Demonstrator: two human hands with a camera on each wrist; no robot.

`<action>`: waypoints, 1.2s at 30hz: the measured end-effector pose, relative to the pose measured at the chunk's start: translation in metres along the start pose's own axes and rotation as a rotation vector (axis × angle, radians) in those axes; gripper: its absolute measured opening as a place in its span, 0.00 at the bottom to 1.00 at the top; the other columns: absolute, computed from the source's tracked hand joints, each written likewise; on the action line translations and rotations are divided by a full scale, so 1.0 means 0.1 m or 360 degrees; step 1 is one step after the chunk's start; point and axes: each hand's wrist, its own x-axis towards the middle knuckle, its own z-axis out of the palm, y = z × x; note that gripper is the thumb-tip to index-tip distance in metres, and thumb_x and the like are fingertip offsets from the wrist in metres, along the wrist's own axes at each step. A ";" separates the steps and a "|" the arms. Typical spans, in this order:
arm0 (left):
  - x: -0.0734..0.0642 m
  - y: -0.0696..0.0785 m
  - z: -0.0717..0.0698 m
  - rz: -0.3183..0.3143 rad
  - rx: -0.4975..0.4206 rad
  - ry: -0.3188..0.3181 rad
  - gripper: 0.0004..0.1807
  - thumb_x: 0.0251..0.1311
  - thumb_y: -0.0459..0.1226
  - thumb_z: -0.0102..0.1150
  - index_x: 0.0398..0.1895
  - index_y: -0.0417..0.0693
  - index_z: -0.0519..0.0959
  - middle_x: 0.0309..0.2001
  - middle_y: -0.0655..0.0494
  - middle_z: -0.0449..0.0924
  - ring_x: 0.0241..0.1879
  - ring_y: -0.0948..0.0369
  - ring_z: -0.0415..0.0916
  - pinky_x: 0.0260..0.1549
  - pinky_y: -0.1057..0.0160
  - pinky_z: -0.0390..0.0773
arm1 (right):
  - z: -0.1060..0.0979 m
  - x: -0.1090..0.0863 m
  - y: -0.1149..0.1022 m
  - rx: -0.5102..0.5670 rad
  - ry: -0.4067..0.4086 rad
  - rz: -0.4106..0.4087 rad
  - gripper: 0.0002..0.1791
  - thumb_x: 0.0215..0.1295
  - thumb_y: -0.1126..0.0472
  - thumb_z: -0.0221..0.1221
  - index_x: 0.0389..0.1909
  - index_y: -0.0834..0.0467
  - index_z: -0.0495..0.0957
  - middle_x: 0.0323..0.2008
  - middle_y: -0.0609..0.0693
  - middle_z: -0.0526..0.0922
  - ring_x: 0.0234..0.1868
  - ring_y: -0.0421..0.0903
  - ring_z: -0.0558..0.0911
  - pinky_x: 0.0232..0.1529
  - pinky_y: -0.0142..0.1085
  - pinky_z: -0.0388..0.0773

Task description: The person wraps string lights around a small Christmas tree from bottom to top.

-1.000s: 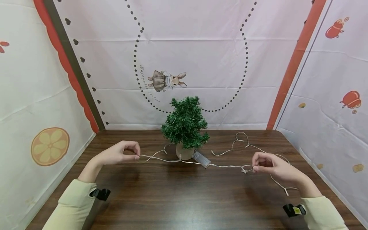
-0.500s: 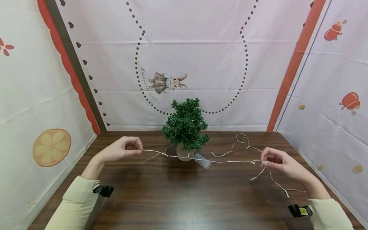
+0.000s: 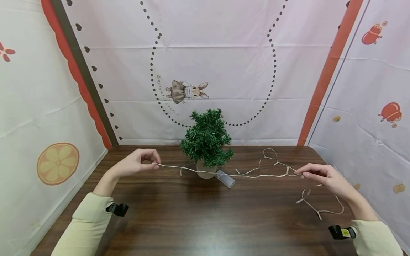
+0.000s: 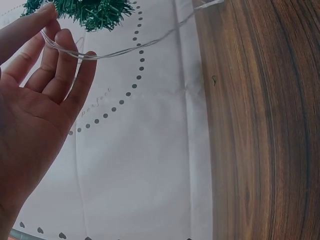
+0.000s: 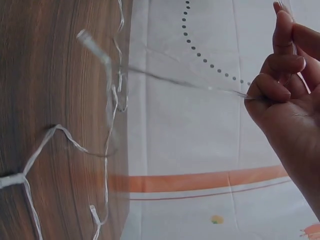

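Observation:
A strand of string lights (image 3: pixel 262 176) with pale clear wire is stretched between my hands in the head view. My left hand (image 3: pixel 136 164) pinches one end of the stretch between thumb and fingertips; in the left wrist view the wire (image 4: pixel 115 53) runs off from the fingers. At the other end, my right hand (image 3: pixel 330 179) pinches the wire, and the right wrist view shows more wire trailing from the curled fingers. The stretch passes in front of a small green artificial Christmas tree (image 3: pixel 207 138) standing upright in a pale pot (image 3: pixel 205 166).
A clear plastic box (image 3: pixel 225 180) lies on the brown wooden table (image 3: pixel 192 220) beside the pot. Loose loops of the light string (image 3: pixel 331 213) lie around the right hand. Printed cloth (image 3: pixel 243 71) walls the table at back and sides.
Both hands have risen slightly, and my right hand has moved right along the strand. The stretched wire now sits higher, across the pot. Tree and box have stayed put.

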 end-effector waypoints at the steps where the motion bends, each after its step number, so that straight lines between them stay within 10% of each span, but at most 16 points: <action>1: 0.00 0.00 0.00 -0.0002 0.0000 0.0006 0.07 0.61 0.35 0.61 0.38 0.42 0.76 0.33 0.51 0.81 0.33 0.58 0.79 0.33 0.62 0.81 | -0.01 0.00 0.01 0.0015 0.0002 0.0002 0.12 0.67 0.73 0.50 0.46 0.65 0.79 0.42 0.43 0.85 0.42 0.34 0.81 0.39 0.25 0.76; 23: -0.03 -0.29 -0.12 -0.0112 0.0202 0.0309 0.06 0.65 0.40 0.56 0.39 0.49 0.78 0.36 0.54 0.81 0.35 0.58 0.78 0.32 0.63 0.77 | -0.14 -0.05 0.06 0.0151 0.0217 -0.0111 0.15 0.63 0.81 0.47 0.37 0.62 0.79 0.34 0.35 0.81 0.34 0.29 0.76 0.32 0.23 0.71; 29: 0.02 -0.13 -0.09 -0.0168 0.0216 0.0433 0.05 0.65 0.36 0.55 0.41 0.45 0.76 0.37 0.51 0.81 0.35 0.61 0.78 0.31 0.65 0.76 | -0.16 -0.03 0.07 0.0424 0.0250 -0.0189 0.20 0.65 0.81 0.41 0.39 0.59 0.77 0.36 0.39 0.80 0.37 0.30 0.76 0.37 0.21 0.72; 36: 0.07 0.10 -0.06 -0.0054 0.0118 0.0662 0.05 0.61 0.30 0.59 0.38 0.38 0.77 0.39 0.42 0.79 0.35 0.53 0.78 0.32 0.66 0.78 | -0.17 0.04 0.09 0.0908 -0.0010 -0.0436 0.22 0.67 0.82 0.26 0.40 0.67 0.70 0.33 0.48 0.71 0.33 0.40 0.70 0.28 0.33 0.63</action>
